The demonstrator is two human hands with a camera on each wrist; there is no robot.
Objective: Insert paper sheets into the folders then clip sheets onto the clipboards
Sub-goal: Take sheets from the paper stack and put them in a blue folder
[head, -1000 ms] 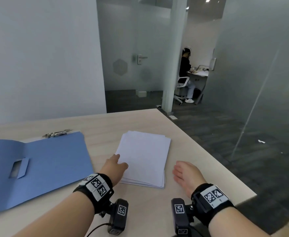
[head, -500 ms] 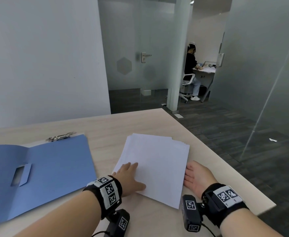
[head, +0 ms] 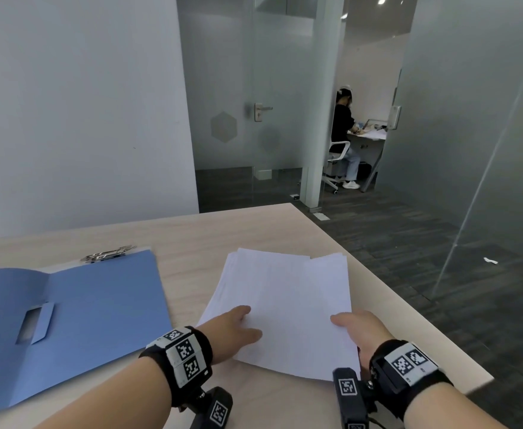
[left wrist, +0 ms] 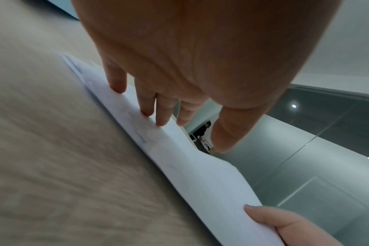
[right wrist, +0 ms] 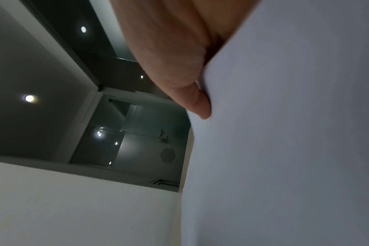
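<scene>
The right hand (head: pixel 363 331) pinched the near right corner of the top paper sheet (head: pixel 291 311), thumb (right wrist: pixel 197 101) on the upper face and the other fingers hidden beneath; the right wrist view showed the sheet's underside raised against the palm. The left hand (head: pixel 233 331) lay across from this grip, at the sheet's near left edge, fingers (left wrist: pixel 146 106) straight and spread, their tips pressing the paper down, thumb (left wrist: pixel 228 133) lifted off it and holding nothing. Between the two hands the near edge of the sheet bowed upward, clear of the paper stack (head: pixel 232 274) below, whose fanned edges showed beyond and to the left of the pressing fingers.

The stack lay on the wooden table (head: pixel 192 236), skewed to the table's edges. To the right of the grip a narrow strip of bare table ran to the right table edge, past which the dark floor (head: pixel 408 243) dropped away. To the left of the pressing hand a band of bare wood separated the stack from the open blue folder (head: pixel 99 311), which lay flat with its right edge just beside that hand's wrist. Beyond the folder's far edge the metal clip of a clipboard (head: pixel 108 253) projected; the board itself was mostly covered by the folder. Far from the grip, open tabletop extended to the back edge at the wall (head: pixel 77 119).
</scene>
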